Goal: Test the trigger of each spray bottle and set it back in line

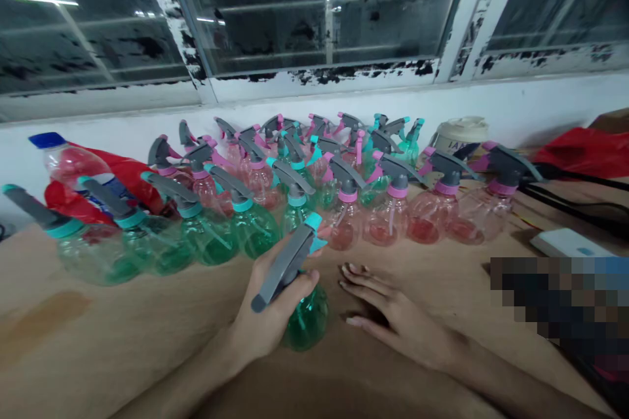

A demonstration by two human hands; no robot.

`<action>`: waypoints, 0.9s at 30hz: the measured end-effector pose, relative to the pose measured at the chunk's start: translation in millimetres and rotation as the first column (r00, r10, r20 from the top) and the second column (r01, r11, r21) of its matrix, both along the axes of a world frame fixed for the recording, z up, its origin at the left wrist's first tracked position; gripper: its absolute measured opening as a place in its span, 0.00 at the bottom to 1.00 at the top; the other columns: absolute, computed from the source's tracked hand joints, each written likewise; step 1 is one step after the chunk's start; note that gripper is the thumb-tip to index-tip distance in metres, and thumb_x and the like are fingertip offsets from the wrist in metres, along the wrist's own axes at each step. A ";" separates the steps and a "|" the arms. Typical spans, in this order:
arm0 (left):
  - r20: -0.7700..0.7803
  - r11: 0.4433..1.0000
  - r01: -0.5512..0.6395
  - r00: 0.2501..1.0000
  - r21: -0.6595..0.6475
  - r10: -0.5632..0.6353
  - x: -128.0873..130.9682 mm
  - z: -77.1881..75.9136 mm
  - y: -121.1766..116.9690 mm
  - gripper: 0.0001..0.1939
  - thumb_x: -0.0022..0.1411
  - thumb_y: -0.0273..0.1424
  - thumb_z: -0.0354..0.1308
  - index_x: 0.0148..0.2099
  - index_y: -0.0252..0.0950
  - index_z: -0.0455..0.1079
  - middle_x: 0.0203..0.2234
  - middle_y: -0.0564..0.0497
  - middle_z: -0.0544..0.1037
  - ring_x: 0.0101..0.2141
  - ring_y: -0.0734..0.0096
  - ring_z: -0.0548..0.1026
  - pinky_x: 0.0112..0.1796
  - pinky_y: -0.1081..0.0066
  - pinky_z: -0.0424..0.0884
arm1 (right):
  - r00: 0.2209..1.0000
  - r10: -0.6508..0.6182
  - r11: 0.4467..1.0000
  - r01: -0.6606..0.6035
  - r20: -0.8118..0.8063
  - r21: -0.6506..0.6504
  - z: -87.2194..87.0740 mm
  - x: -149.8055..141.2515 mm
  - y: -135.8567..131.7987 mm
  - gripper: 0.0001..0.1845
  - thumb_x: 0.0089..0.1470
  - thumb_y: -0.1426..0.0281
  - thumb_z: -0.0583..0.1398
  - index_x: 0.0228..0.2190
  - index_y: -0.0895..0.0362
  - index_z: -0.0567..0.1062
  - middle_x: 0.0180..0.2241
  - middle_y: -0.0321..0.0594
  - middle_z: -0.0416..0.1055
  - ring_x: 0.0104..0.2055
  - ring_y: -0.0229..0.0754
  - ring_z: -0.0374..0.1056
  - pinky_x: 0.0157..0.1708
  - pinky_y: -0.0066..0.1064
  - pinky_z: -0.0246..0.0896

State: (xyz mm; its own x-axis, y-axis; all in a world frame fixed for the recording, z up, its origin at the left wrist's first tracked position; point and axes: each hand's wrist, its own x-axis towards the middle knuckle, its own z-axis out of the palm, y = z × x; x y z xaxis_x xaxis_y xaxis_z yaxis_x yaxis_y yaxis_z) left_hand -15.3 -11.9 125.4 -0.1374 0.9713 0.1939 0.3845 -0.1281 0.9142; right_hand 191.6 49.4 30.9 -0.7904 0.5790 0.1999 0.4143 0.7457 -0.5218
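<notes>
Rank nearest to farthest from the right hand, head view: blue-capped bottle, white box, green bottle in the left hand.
1. Green bottle, in the left hand, just left of the right hand.
2. White box, off to the right.
3. Blue-capped bottle, far left, near the wall.

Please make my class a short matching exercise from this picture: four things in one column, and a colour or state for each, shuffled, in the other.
Column one
1. Left hand
2. Right hand
3. Screw cap at the far left
4. Lidded tub near the wall

Column two
A. Blue
B. Holding nothing, fingers extended
C. Off-white
D. Gripping a green spray bottle with a grey and turquoise head

Right pairs: 1-D, 2-B, 3-A, 4-C
</notes>
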 end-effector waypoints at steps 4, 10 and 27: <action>0.052 0.999 0.043 0.998 -0.014 -0.042 -0.9 -1.3 1.0 0.14 0.55 0.31 0.57 0.46 0.42 0.68 0.37 0.52 0.76 0.36 0.65 0.73 0.36 0.67 0.68 | 1.000 -0.005 1.000 0.005 0.002 -0.010 0.0 0.3 0.4 0.27 0.57 0.57 0.52 0.57 0.51 0.59 0.60 0.36 0.56 0.62 0.43 0.48 0.61 0.42 0.45; -0.012 0.996 0.093 0.996 -0.015 -0.093 -1.5 4.0 1.5 0.12 0.57 0.31 0.55 0.44 0.43 0.68 0.36 0.53 0.76 0.37 0.66 0.73 0.39 0.66 0.69 | 1.000 -0.014 1.000 0.014 0.015 -0.011 -1.3 1.0 0.4 0.28 0.57 0.56 0.53 0.57 0.50 0.59 0.59 0.36 0.57 0.62 0.44 0.49 0.60 0.44 0.47; -0.314 0.988 0.068 0.949 0.140 -0.021 2.9 8.4 5.2 0.11 0.52 0.29 0.53 0.40 0.40 0.68 0.18 0.57 0.69 0.18 0.71 0.67 0.22 0.70 0.66 | 0.999 -0.008 1.000 0.008 0.034 -0.003 -5.0 0.8 1.3 0.29 0.57 0.56 0.52 0.58 0.50 0.57 0.60 0.35 0.55 0.62 0.43 0.47 0.61 0.43 0.45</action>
State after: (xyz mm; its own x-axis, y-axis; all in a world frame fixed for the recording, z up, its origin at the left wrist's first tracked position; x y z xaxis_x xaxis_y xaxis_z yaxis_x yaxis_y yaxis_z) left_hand -12.5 -6.7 133.8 -0.0044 0.9324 0.3614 0.6374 -0.2759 0.7195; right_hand 192.4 50.7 25.9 -0.7921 0.5860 0.1711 0.4381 0.7408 -0.5092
